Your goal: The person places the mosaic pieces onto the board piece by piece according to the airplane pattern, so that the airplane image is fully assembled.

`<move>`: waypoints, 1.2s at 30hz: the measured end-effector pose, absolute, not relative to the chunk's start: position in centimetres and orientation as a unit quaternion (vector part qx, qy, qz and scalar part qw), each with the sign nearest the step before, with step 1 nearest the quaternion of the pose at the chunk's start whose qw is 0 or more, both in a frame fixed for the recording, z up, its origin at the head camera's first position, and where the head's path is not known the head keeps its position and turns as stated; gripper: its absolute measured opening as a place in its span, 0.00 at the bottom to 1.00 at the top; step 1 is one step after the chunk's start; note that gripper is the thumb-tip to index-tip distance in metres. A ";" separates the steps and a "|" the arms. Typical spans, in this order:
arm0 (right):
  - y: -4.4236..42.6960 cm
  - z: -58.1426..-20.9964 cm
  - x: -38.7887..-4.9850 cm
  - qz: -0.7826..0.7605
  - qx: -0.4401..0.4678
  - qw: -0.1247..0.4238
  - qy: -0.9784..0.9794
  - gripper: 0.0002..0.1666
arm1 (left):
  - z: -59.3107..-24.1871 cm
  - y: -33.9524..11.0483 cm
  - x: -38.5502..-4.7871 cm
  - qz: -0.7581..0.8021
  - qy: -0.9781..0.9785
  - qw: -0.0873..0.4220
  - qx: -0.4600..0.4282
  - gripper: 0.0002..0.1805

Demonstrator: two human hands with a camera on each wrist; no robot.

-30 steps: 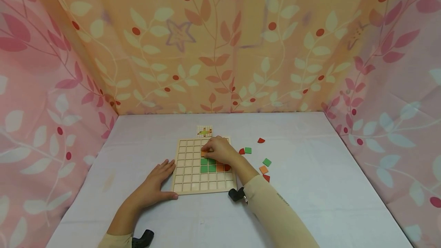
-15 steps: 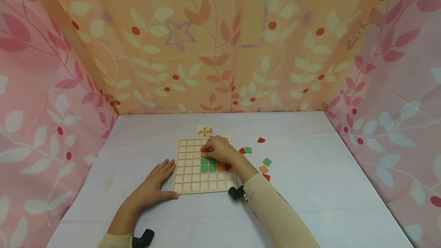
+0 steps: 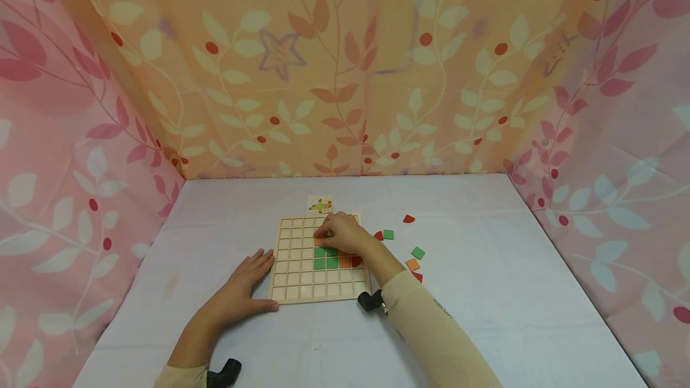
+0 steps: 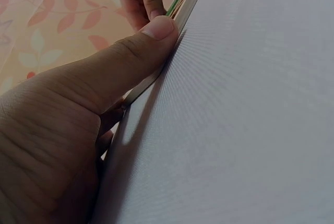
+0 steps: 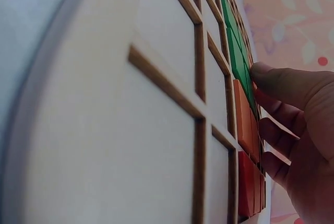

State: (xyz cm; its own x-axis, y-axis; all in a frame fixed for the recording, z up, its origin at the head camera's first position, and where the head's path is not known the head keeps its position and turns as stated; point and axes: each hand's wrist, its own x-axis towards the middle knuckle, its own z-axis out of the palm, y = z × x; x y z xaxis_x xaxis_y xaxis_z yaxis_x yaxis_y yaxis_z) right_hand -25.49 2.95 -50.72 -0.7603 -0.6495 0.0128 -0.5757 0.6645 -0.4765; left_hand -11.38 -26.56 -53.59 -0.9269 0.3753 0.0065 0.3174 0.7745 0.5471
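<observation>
A wooden grid board [image 3: 292, 280] lies on the white table, with green square tiles [image 3: 326, 258] and orange tiles [image 3: 344, 261] in its cells. At its right side sits a red tile [image 3: 356, 261], partly under my right wrist. My right hand [image 3: 347, 235] is over the board, thumb and fingers pinching an orange tile [image 3: 318, 241] at a cell above the green ones; the fingers cover most of it. My left hand [image 3: 245, 286] rests at the board's near left corner, fingers fairly straight along the left side and the thumb [image 4: 159, 28] against the front edge.
Behind the board lies a small pattern card [image 3: 320, 205]. To the right are loose pieces: red ones [image 3: 409, 219], green squares [image 3: 417, 253] and an orange square [image 3: 412, 264]. Patterned cloth [image 3: 345, 76] walls in the table's back and sides.
</observation>
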 end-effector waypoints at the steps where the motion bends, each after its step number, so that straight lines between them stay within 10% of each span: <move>1: 3.0 -50.7 -25.5 -0.232 -0.338 0.080 0.908 0.16 | -53.6 -26.6 -11.4 0.282 0.940 0.051 0.184 0.66; 36: 15.3 -43.7 -21.5 -0.284 -0.279 -0.009 0.917 0.17 | -53.8 -26.6 -11.4 0.278 0.942 0.049 0.184 0.66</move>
